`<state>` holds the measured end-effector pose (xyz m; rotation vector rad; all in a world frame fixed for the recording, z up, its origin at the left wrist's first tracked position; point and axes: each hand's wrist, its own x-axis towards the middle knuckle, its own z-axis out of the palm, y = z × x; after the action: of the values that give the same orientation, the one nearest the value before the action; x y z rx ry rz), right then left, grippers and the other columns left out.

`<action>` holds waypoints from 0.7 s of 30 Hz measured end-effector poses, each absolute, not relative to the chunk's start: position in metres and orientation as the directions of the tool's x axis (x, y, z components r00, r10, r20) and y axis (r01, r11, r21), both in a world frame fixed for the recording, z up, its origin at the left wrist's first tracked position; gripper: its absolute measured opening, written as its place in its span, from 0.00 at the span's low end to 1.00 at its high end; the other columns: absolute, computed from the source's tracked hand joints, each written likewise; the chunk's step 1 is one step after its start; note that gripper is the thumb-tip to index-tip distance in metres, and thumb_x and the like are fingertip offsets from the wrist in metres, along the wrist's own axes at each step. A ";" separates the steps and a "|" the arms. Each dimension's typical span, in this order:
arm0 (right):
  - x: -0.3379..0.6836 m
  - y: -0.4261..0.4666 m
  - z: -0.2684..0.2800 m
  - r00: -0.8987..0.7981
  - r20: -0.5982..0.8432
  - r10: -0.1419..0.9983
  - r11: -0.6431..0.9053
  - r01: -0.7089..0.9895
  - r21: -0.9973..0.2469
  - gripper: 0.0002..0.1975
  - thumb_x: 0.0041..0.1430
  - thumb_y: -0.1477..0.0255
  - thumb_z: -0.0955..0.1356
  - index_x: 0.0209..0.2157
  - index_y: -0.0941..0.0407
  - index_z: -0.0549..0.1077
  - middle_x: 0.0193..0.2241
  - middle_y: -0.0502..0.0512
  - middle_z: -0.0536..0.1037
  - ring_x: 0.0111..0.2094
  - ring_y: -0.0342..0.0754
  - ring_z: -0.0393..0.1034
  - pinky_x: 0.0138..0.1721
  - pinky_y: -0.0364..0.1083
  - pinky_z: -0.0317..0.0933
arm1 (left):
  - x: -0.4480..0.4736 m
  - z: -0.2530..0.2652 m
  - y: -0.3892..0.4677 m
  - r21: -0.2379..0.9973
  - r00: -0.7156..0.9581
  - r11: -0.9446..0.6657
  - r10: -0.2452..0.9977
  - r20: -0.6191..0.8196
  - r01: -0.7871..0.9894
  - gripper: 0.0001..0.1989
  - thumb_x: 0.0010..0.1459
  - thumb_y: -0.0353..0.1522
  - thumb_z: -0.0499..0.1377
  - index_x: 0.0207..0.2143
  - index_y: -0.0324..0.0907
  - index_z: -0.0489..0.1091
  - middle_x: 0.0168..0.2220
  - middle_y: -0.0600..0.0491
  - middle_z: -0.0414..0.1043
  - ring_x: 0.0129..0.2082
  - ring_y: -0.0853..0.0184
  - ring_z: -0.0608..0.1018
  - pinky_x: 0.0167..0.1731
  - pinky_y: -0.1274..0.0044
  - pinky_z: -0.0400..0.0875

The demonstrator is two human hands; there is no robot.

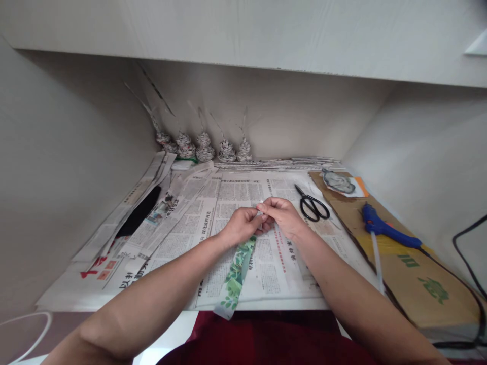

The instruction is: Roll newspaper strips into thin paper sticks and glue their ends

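Note:
A paper strip (pixel 236 284) printed with green leaves hangs toward me over the newspaper, its lower end at the table's front edge. My left hand (pixel 243 223) is closed on the strip's upper end, fingers curled. My right hand (pixel 280 214) meets it there, thumb and fingers pinched on the same end. A small white tip shows between the two thumbs; the rest of that end is hidden by my fingers. Black-handled scissors (pixel 315 207) lie just beyond my right hand, apart from it.
Newspaper sheets (pixel 228 195) cover the table. Several woven paper gourd shapes (pixel 227 151) stand along the back wall, beside thin rolled paper sticks (pixel 281 165). Cut strips and a black object (pixel 140 213) lie left. A blue glue gun (pixel 390 230) rests on cardboard (pixel 414 304) at right.

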<state>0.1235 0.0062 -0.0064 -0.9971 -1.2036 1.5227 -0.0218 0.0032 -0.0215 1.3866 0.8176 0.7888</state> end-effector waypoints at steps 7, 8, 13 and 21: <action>0.127 0.006 0.000 -0.306 -0.040 0.951 -0.078 -0.113 -0.991 0.14 0.48 0.61 0.72 0.27 0.58 0.71 0.13 0.46 0.70 0.12 0.42 0.63 0.14 0.40 0.55 | -0.022 -0.024 0.005 0.998 0.549 0.058 0.835 -0.044 -0.008 0.21 0.55 0.45 0.56 0.34 0.33 0.72 0.30 0.45 0.74 0.30 0.67 0.77 0.33 0.75 0.73; 0.128 0.006 0.000 -0.311 -0.045 0.949 -0.084 -0.112 -0.990 0.14 0.48 0.61 0.72 0.27 0.57 0.70 0.13 0.46 0.70 0.12 0.42 0.63 0.13 0.40 0.54 | -0.022 -0.023 0.005 0.998 0.560 0.058 0.828 -0.044 -0.008 0.21 0.55 0.45 0.55 0.34 0.34 0.72 0.30 0.45 0.74 0.31 0.67 0.77 0.32 0.75 0.73; 0.129 0.006 -0.005 -0.328 -0.036 0.944 -0.092 -0.156 -0.984 0.16 0.46 0.60 0.72 0.24 0.56 0.65 0.12 0.45 0.69 0.11 0.43 0.63 0.11 0.40 0.53 | -0.023 -0.020 0.004 0.999 0.596 0.022 0.802 -0.033 0.025 0.21 0.56 0.45 0.55 0.35 0.34 0.72 0.30 0.46 0.75 0.29 0.68 0.77 0.30 0.77 0.72; 0.127 0.007 -0.007 -0.314 -0.063 0.947 -0.121 -0.171 -0.978 0.18 0.44 0.60 0.73 0.23 0.55 0.63 0.11 0.43 0.67 0.10 0.42 0.62 0.09 0.38 0.51 | -0.022 -0.022 0.003 0.999 0.600 -0.026 0.800 -0.002 0.038 0.21 0.56 0.46 0.54 0.31 0.36 0.73 0.30 0.46 0.75 0.29 0.68 0.77 0.30 0.77 0.72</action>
<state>0.1268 0.0066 -0.0073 -0.9689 -1.2387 1.5902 -0.0220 0.0032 -0.0223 1.4882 0.7453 0.7092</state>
